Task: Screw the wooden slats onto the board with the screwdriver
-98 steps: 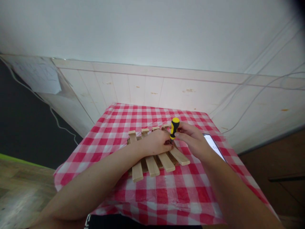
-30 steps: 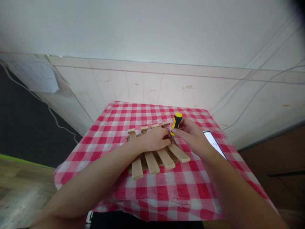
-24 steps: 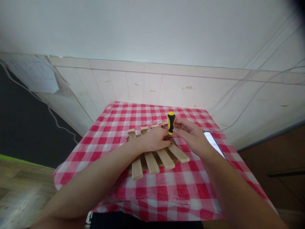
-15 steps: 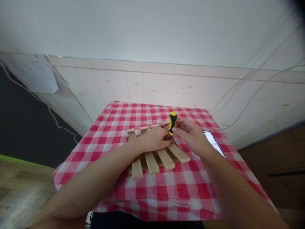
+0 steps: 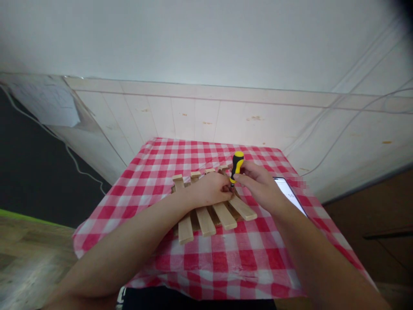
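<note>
A yellow and black screwdriver (image 5: 238, 164) stands nearly upright, tilted slightly right, with its tip down at the rightmost slat of a wooden slatted piece (image 5: 225, 215). My right hand (image 5: 260, 183) is closed, its thumb and fingers on the screwdriver's handle. Across the slats lies my left hand (image 5: 211, 188), its fingers curled together close to the screwdriver tip. What those fingers pinch, if anything, is hidden. Several pale slats fan out towards me, resting on darker wood beneath.
A red and white checked cloth (image 5: 187, 262) covers the table. Right of my right hand lies a phone (image 5: 288, 196) with a lit screen. A white panelled wall (image 5: 193, 116) rises behind the table, and cables (image 5: 342, 129) run along its right side.
The screwdriver's handle has tipped a little to the right, and my right hand's fingers have shifted on it. My left hand and the slatted piece stay almost in place.
</note>
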A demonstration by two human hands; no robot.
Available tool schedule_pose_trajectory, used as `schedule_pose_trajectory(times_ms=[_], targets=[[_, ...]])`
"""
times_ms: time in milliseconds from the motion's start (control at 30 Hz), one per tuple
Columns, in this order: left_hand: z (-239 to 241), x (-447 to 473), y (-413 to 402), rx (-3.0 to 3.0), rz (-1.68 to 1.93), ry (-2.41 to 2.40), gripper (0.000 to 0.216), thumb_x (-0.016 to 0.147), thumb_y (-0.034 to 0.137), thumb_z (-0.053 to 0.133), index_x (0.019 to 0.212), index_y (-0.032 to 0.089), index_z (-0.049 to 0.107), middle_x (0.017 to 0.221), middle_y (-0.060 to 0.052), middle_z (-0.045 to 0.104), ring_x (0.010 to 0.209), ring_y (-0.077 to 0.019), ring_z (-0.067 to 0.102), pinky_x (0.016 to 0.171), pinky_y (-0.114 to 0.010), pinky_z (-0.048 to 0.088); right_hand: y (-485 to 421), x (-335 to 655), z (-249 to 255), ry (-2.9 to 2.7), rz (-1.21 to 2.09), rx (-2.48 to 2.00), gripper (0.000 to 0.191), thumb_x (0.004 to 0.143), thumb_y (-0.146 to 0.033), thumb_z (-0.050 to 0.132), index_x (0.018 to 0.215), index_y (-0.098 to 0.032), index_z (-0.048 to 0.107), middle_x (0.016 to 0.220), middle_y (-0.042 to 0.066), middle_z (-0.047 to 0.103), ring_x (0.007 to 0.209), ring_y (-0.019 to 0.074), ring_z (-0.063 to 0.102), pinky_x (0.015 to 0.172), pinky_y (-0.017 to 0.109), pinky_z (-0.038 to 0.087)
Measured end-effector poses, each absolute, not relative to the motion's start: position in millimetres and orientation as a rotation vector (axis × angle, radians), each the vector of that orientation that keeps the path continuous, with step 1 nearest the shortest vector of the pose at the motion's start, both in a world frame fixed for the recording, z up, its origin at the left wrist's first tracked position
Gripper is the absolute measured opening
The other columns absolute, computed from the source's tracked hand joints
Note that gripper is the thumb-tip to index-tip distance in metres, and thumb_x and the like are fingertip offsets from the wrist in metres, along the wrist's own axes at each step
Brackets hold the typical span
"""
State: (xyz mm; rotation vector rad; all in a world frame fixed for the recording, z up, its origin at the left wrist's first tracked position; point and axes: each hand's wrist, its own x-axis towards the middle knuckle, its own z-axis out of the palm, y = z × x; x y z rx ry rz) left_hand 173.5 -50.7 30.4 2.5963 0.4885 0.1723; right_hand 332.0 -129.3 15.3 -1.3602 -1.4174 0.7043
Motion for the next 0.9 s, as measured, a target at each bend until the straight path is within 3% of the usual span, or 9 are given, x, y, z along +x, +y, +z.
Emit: schedule_pose_trajectory(times_ms=[900], targets=[[29.1, 173.2, -50.9, 2.605, 0.225, 0.461, 0.014, 0.081, 0.021, 0.054, 0.074, 0.014, 0.064, 0.066, -0.001, 0.061, 0.059, -0.0115, 0.051, 0.054, -0.024, 0.034, -129.6, 326.8, 16.7, -1.31, 0.771, -1.31, 0.025, 0.077, -0.036, 0.072, 0.097, -0.023, 0.062, 0.094, 0.002, 0.067, 0.088, 0.0198, 0.063, 0.081, 0.039, 0.051]])
